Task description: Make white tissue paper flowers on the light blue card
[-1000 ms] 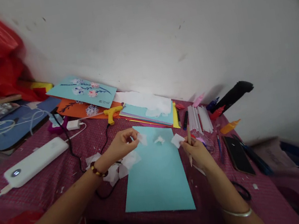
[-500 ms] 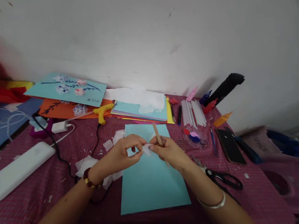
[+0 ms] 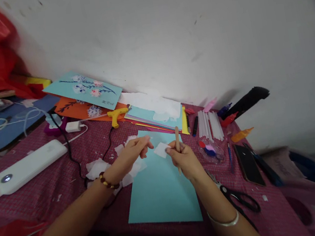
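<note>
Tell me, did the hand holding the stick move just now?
Yes. The right hand, holding the wooden stick, moved left: from beyond the right edge of the blue sheet to over its top right part.

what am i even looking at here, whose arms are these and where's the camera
No machine here: these are one person's two bare hands, filmed by a camera worn on their head that looks forward and down, so the arms reach in from the bottom edge. The right hand grips a wooden stick and pinches a small white paper square. The left hand is beside it with fingers curled; whether it holds anything is unclear. Both are over a light blue sheet on a red checked tablecloth. Around lie white paper scraps, a yellow glue gun, scissors and a white power bank.
</note>
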`<state>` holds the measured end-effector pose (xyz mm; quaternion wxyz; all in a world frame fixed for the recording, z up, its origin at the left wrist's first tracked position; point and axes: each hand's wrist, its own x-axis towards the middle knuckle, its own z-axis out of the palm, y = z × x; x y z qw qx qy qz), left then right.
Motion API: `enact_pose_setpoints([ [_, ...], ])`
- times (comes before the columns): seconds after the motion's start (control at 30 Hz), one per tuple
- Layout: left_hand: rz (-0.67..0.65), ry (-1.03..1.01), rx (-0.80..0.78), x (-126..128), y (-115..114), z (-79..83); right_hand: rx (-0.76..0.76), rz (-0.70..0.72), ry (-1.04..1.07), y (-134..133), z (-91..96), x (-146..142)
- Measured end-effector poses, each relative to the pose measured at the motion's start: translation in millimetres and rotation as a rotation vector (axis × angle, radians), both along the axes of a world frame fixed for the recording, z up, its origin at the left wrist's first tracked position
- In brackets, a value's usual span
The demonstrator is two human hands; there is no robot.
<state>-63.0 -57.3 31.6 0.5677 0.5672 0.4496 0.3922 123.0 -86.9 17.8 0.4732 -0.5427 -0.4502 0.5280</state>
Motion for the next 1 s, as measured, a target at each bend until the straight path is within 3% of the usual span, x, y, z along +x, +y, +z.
enact_pose_setpoints([
  [0.2, -0.148, -0.214, -0.148, 18.2, -9.8, -15.2, 0.028, -0.008, 0.012, -1.7, -6.6, 3.3],
  [0.33, 0.006, -0.157, -0.065, 14.3, 0.8, -6.5, 0.091, -0.047, 0.038, 3.5, -2.3, 18.7],
  [0.5, 0.348, 0.367, 0.374, 4.5, 29.6, 0.0, 0.197, -0.163, 0.094, 12.2, -0.8, 50.2],
  [0.6, 0.288, 0.614, 0.532, 12.0, 40.7, -11.6, 0.21, -0.187, 0.093, 12.9, -10.5, 56.6],
  [0.77, 0.158, 0.83, 0.603, 31.5, 47.5, -35.5, 0.216, -0.182, 0.064, 20.7, -21.0, 54.9],
  [1.0, 0.08, 1.103, 0.763, 37.3, 42.9, -49.5, 0.242, -0.01, -0.032, 43.1, -21.1, 33.6],
])
